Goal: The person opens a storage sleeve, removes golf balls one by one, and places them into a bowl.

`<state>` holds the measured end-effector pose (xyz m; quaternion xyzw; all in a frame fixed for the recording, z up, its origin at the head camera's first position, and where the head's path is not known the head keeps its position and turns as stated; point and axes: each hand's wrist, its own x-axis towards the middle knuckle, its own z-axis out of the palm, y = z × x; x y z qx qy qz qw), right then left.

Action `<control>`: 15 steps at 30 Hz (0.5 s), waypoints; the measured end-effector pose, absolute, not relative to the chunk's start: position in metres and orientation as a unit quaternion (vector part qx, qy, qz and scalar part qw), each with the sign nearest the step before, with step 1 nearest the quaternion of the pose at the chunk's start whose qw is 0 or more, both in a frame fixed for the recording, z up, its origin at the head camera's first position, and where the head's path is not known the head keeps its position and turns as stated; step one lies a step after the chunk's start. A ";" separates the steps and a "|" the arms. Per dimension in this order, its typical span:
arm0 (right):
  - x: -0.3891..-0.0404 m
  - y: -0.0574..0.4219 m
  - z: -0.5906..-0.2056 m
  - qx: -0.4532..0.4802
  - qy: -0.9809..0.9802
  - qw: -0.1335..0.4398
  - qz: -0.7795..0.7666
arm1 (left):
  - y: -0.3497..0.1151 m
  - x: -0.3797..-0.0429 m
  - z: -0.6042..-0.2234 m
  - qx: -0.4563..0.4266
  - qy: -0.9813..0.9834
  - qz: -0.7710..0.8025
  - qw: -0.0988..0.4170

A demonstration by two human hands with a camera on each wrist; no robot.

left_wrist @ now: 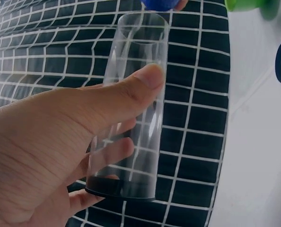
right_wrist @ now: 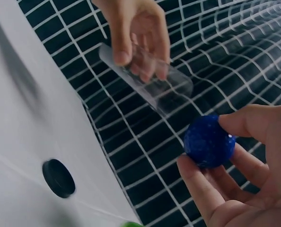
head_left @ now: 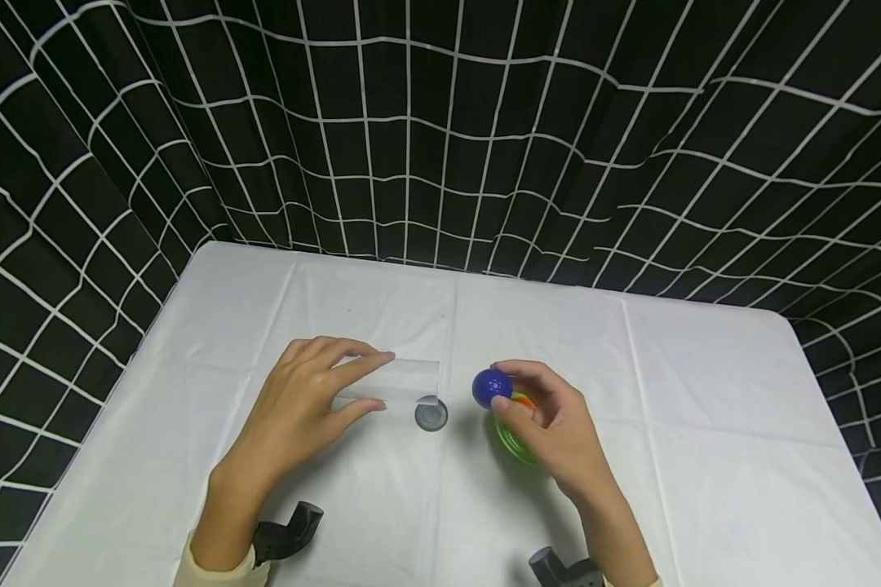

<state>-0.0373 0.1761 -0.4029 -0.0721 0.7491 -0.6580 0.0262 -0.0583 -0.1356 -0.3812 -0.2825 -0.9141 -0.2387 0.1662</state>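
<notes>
My left hand grips a clear plastic tube between thumb and fingers. In the left wrist view the tube is see-through, with a dark cap closing its lower end. Between the fingertips and thumb of my right hand is a shiny blue ball, held near the tube's far end. The right wrist view shows the ball a short gap from the tube. Beneath the right hand stands a green round container, partly hidden, with something orange showing in it.
A dark round cap lies on the white tablecloth, just below the tube's end in the head view. Black curtains with a white grid hang behind the table and along its sides.
</notes>
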 end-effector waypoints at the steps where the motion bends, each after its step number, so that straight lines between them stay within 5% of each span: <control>1: -0.037 0.179 -0.402 -0.073 0.751 0.025 -0.655 | -0.135 -0.058 -0.382 -0.282 -0.913 -0.242 0.166; 15: -0.040 0.208 -0.405 -0.090 0.803 -0.031 -0.589 | -0.133 -0.058 -0.384 -0.285 -0.902 -0.289 0.145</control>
